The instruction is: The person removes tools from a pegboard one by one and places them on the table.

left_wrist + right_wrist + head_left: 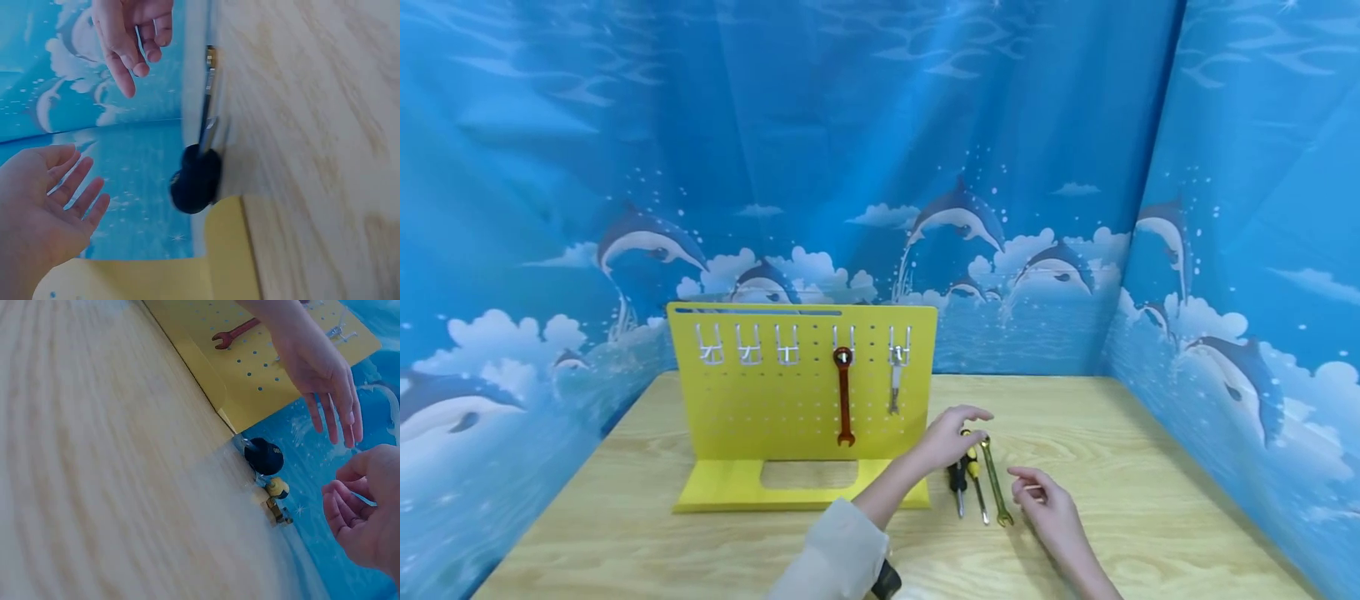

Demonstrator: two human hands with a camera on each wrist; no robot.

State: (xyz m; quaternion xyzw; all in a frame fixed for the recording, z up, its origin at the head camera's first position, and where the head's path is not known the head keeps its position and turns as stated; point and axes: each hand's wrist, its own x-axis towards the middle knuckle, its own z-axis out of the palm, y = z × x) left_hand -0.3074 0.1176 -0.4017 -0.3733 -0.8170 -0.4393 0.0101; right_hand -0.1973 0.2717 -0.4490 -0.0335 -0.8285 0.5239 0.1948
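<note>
My left hand (951, 437) hovers over the top ends of the tools on the table, fingers stretched and holding nothing. My right hand (1048, 504), fingers loosely bent, is just right of a gold-green wrench (995, 483) and also holds nothing. Left of that wrench lie a screwdriver with a yellow and black handle (973, 469) and one with a black handle (957, 477). In the right wrist view the left hand (319, 375) reaches above the black handle (265, 456), apart from it.
A yellow pegboard (760, 417) stands left of the tools. A red-brown wrench (844, 400) and a small silver wrench (895, 387) hang from its hooks. Several white hooks (748, 346) line its upper part. Blue dolphin curtains (1037, 167) enclose the wooden table (1150, 467).
</note>
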